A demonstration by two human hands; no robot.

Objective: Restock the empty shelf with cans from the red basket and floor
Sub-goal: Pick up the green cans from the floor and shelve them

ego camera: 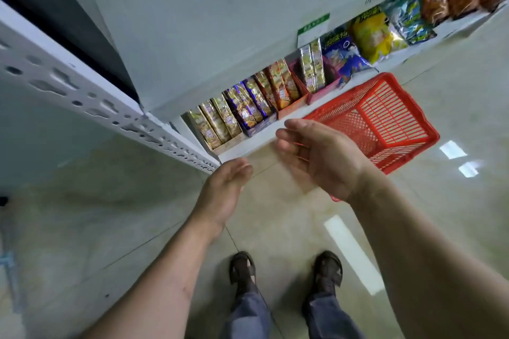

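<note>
The red basket [385, 121] sits on the floor against the bottom shelf; its mesh bottom shows and I see no cans inside it. No cans are in view anywhere. My right hand [316, 157] hovers over the basket's near left corner, palm turned inward, fingers apart, holding nothing. My left hand [225, 190] hangs lower left of it, beside the end of the white shelf upright [82, 91], fingers loosely curved and empty. A white shelf board [206, 22] fills the upper middle, seen from above, with nothing visible on it.
The bottom shelf [264, 137] carries boxes of gold and purple snack packs [242, 110], then blue, yellow and orange bags [369, 33] to the right. Glossy tiled floor [137, 201] spreads below. My two sandalled feet [286, 270] stand at the bottom centre.
</note>
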